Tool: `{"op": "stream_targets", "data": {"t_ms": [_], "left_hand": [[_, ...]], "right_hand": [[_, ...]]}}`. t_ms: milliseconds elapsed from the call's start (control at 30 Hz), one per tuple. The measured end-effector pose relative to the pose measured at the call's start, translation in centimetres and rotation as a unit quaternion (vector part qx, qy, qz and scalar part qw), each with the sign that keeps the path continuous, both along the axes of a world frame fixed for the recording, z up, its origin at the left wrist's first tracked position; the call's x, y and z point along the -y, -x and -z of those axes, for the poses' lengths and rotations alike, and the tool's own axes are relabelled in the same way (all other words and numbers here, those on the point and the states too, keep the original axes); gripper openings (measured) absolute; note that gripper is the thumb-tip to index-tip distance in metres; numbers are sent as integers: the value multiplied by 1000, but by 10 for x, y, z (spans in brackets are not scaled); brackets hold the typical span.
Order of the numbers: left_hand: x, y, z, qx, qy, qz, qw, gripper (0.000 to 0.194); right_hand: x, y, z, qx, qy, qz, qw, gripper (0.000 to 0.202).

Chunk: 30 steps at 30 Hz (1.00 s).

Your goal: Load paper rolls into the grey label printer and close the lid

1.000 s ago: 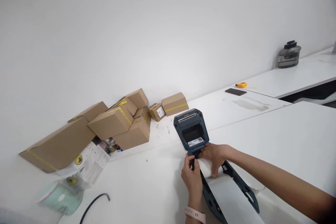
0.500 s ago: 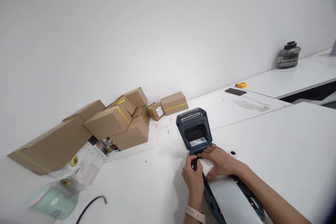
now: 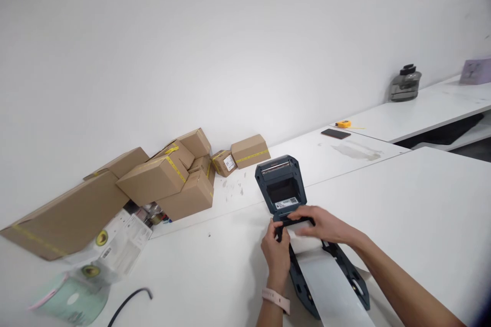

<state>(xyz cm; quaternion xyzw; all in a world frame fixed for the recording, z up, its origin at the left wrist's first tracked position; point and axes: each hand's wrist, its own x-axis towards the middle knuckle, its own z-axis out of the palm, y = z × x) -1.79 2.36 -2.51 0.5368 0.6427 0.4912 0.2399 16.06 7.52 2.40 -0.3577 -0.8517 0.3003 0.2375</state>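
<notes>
Printer, lid raised, right hand more arched than before

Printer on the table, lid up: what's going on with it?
A person has both hands at the open printer. Its lid stands raised. The left hand is curled at the side edge near the lid; the right hand, spread, is on or just over the white paper, which runs back toward the person.
</notes>
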Motion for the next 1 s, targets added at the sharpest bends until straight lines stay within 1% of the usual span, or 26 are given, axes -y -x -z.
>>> {"op": "stream_targets", "data": {"t_ms": [33,67,133,167,200,267,333,367,433,500,567,600,667,700,767,833,867,900,967,1000], "left_hand": [[0,0,1,3,1,1,1000,24],[0,0,1,6,2,1,1000,24],[0,-1,1,11,5,0,1000,25],[0,-1,1,12,5,-1,1000,25],[0,-2,0,13,7,-2,1000,24],[1,-2,-3,15,13,-2,1000,22],[3,-3,-8,21,22,3,1000,23],[6,-4,-10,27,28,6,999,26],[17,-7,-11,45,42,19,998,44],[36,-11,-7,101,60,43,992,70],[61,-17,5,188,72,64,977,90],[74,-19,13,219,76,60,971,95],[97,-20,30,271,65,57,959,98],[105,-18,37,297,64,48,952,100],[113,-8,44,332,60,-21,941,98],[111,3,40,336,95,-93,932,92],[108,7,34,329,115,-111,931,91],[106,9,27,320,121,-117,932,90],[104,4,13,297,75,-113,945,86],[104,-2,7,286,52,-96,952,82]], "right_hand": [[2,-6,-6,-84,9,44,995,47],[2,-12,-13,-166,9,106,980,42],[-5,-21,-27,-285,-14,233,930,46],[-13,-24,-35,-316,-26,273,908,51],[-23,-25,-43,-332,-32,289,897,55],[-46,-21,-59,-348,-26,275,896,64],[-66,-12,-72,-352,0,233,907,70],[-72,-6,-77,-349,17,211,913,72],[-75,2,-82,-345,41,178,921,74],[-66,6,-81,-347,48,164,922,71],[-48,3,-77,-354,46,158,921,64],[-36,-1,-74,-358,45,152,920,60],[-10,-11,-65,-365,44,131,921,55],[3,-16,-58,-365,48,116,922,54],[30,-27,-42,-354,58,84,930,50],[54,-35,-23,-323,54,69,942,44],[64,-38,-12,-302,43,69,950,40],[73,-40,-1,-282,25,74,956,36],[86,-41,18,-252,-14,88,964,29],[90,-41,27,-244,-31,94,965,26]]}}
